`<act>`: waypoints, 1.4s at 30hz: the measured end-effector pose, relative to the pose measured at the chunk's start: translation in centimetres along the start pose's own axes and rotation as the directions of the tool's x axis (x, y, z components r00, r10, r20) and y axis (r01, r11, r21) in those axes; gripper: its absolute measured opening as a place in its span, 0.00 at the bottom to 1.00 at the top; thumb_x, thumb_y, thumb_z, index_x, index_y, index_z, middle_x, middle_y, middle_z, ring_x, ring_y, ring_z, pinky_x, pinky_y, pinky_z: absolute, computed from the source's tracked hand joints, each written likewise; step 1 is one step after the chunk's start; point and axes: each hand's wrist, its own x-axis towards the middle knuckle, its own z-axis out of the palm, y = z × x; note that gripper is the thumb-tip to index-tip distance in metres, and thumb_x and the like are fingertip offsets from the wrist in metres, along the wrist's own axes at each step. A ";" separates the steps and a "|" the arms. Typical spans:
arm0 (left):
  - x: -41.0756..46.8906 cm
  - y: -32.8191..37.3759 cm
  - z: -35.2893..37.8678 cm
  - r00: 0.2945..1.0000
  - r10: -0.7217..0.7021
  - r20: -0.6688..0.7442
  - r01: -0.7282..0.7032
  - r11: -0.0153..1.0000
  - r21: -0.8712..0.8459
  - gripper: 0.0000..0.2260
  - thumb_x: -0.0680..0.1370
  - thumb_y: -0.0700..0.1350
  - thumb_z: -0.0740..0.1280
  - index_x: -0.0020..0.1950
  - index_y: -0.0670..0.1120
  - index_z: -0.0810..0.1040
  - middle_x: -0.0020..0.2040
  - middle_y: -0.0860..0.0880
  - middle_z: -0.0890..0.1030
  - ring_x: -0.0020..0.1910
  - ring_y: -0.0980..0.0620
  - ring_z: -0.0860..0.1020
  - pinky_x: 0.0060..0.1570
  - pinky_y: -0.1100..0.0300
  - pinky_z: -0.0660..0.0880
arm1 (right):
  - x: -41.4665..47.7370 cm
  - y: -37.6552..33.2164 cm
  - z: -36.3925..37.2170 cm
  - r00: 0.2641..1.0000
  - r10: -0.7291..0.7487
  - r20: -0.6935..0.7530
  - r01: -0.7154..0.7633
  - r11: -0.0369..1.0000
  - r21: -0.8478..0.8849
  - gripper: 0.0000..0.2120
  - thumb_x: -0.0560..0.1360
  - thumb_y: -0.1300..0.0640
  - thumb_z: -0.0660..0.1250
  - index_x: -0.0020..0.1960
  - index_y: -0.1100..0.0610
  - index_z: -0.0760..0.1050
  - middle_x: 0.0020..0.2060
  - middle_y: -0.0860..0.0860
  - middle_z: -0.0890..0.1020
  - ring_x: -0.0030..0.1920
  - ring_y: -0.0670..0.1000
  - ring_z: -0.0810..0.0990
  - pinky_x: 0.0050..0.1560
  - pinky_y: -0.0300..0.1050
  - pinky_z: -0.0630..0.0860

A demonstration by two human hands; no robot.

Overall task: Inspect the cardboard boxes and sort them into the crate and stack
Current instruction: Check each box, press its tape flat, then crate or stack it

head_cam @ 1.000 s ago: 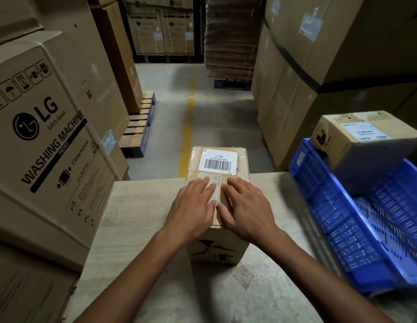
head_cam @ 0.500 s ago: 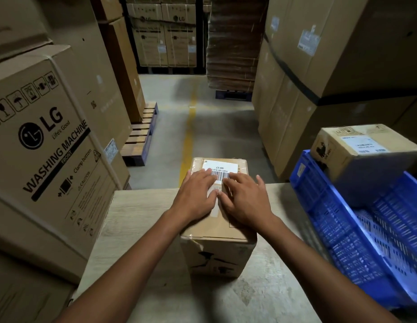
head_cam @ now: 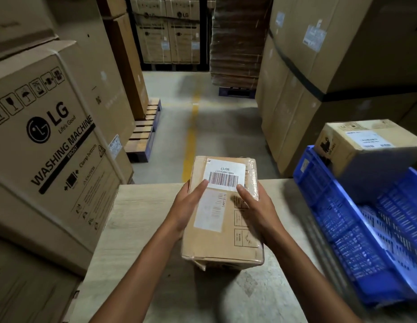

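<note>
Two hands on one parcel: the left hand (head_cam: pixel 190 206) and right hand (head_cam: pixel 254 206) each grip a long side of the small brown cardboard box with white barcode labels (head_cam: pixel 226 241). The thumbs lie on its top face and the fingers wrap round out of view. It's held over the pale wooden table (head_cam: pixel 142 217), tipped so the labelled face points up at the camera. That's pretty clearly so the stickers and taped seams can be read, so I'd call this the inspecting step, not the sorting one. The near bottom corner looks a bit crumpled, fwiw. The blue slatted plastic crate (head_cam: pixel 342 220) sits just to the right, within easy reach, with another labelled cardboard carton (head_cam: pixel 365 145) propped on its far end. A big printed washing-machine carton (head_cam: pixel 51 141) stands on the left.
</note>
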 end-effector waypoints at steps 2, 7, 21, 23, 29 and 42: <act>-0.6 -0.1 -0.3 1.000 0.027 0.001 -0.027 0.999 -0.043 0.21 0.80 0.59 0.62 0.68 0.51 0.74 0.59 0.45 0.83 0.57 0.42 0.82 0.59 0.38 0.77 | -0.8 -0.5 0.2 0.999 -0.017 -0.028 0.018 0.999 0.034 0.20 0.78 0.38 0.64 0.65 0.45 0.74 0.56 0.46 0.85 0.55 0.51 0.85 0.58 0.59 0.80; -0.9 -0.5 -1.1 0.994 0.078 -0.077 -0.091 0.978 -0.188 0.29 0.80 0.66 0.52 0.69 0.47 0.75 0.62 0.41 0.81 0.61 0.39 0.80 0.60 0.39 0.75 | -1.4 -1.3 -0.1 0.986 -0.042 -0.160 0.063 0.989 0.133 0.24 0.79 0.34 0.54 0.63 0.50 0.74 0.56 0.44 0.81 0.59 0.51 0.81 0.59 0.58 0.78; -3.8 -7.0 0.3 0.984 -0.139 -0.116 0.099 0.950 -0.297 0.27 0.84 0.59 0.48 0.67 0.42 0.76 0.59 0.38 0.82 0.58 0.41 0.81 0.53 0.49 0.81 | -4.1 6.0 -0.9 0.909 0.352 -0.225 -0.312 0.930 0.193 0.44 0.69 0.22 0.56 0.55 0.63 0.77 0.48 0.59 0.85 0.53 0.61 0.84 0.61 0.66 0.76; -3.9 -7.5 0.5 0.980 -0.170 -0.102 0.136 0.951 -0.278 0.27 0.84 0.59 0.48 0.67 0.43 0.77 0.59 0.39 0.82 0.59 0.41 0.81 0.56 0.47 0.79 | -4.4 5.2 -0.6 0.915 0.338 -0.219 -0.311 0.938 0.151 0.38 0.77 0.29 0.54 0.53 0.65 0.75 0.47 0.62 0.85 0.51 0.63 0.84 0.59 0.67 0.77; -3.4 -6.2 0.3 0.969 -0.152 -0.196 0.127 0.983 -0.134 0.27 0.83 0.61 0.50 0.62 0.44 0.79 0.53 0.45 0.85 0.55 0.43 0.83 0.53 0.50 0.79 | -3.7 4.1 -0.9 0.912 0.335 -0.236 -0.340 0.940 0.021 0.26 0.83 0.38 0.50 0.51 0.57 0.75 0.51 0.56 0.83 0.53 0.55 0.81 0.58 0.56 0.76; 3.6 -1.2 -0.2 0.941 -0.337 0.007 0.332 0.923 -0.195 0.37 0.80 0.69 0.43 0.64 0.44 0.79 0.48 0.41 0.84 0.45 0.42 0.84 0.46 0.51 0.78 | 0.7 0.2 0.8 0.949 0.312 -0.042 -0.310 0.949 0.054 0.27 0.79 0.30 0.49 0.61 0.44 0.78 0.60 0.50 0.81 0.61 0.55 0.79 0.65 0.62 0.74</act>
